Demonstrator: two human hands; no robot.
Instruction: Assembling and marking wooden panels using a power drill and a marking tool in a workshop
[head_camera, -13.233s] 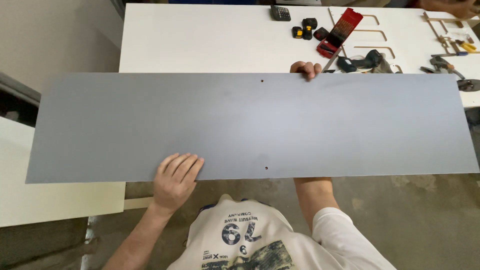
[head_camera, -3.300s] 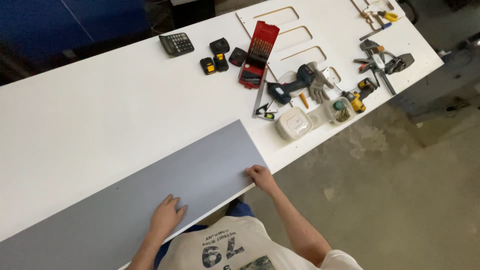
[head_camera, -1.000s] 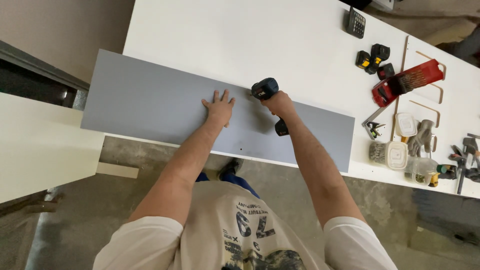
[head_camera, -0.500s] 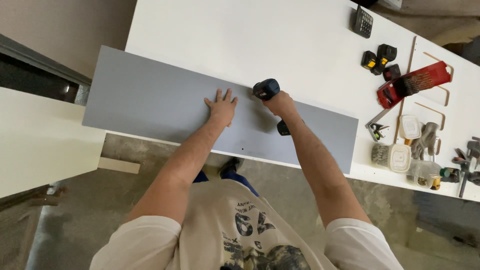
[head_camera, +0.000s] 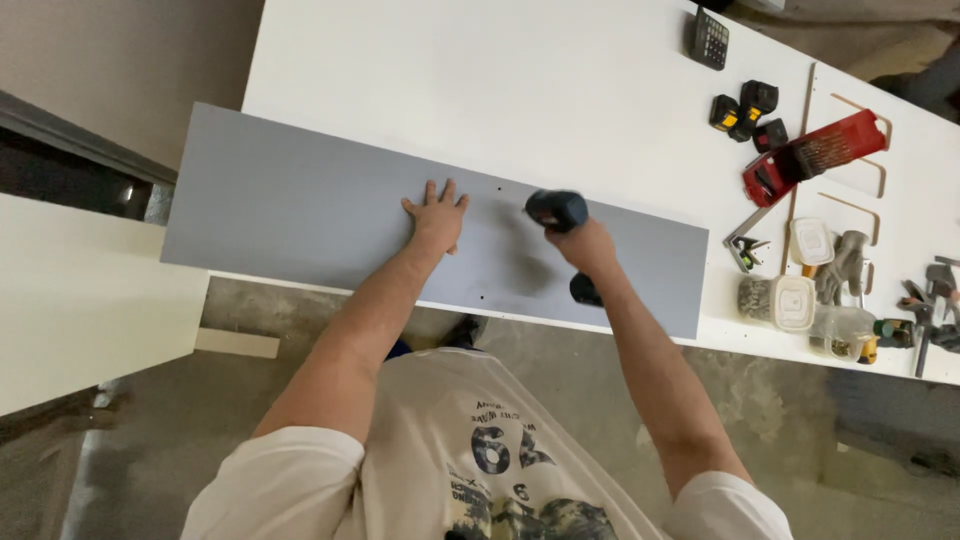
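Observation:
A long grey panel (head_camera: 290, 215) lies across the near edge of a white workbench (head_camera: 480, 90), overhanging it at the left. My left hand (head_camera: 436, 217) presses flat on the panel near its middle, fingers spread. My right hand (head_camera: 585, 245) grips a dark cordless drill (head_camera: 558, 210), held over the panel just right of the left hand. A small hole (head_camera: 498, 187) shows near the panel's far edge and another (head_camera: 479, 297) near its close edge.
On the bench's right side lie a calculator (head_camera: 709, 38), black-and-yellow batteries (head_camera: 742, 104), a red drill-bit case (head_camera: 812, 157), plastic tubs (head_camera: 793, 300), a grey glove (head_camera: 846, 262) and clamps (head_camera: 930, 310). A second white surface (head_camera: 80, 310) stands at the left across a gap.
The panel has been turned and laid on the bench over the earlier frames. In the last second the drill and my right hand shifted slightly right along the panel; my left hand stays pressed down.

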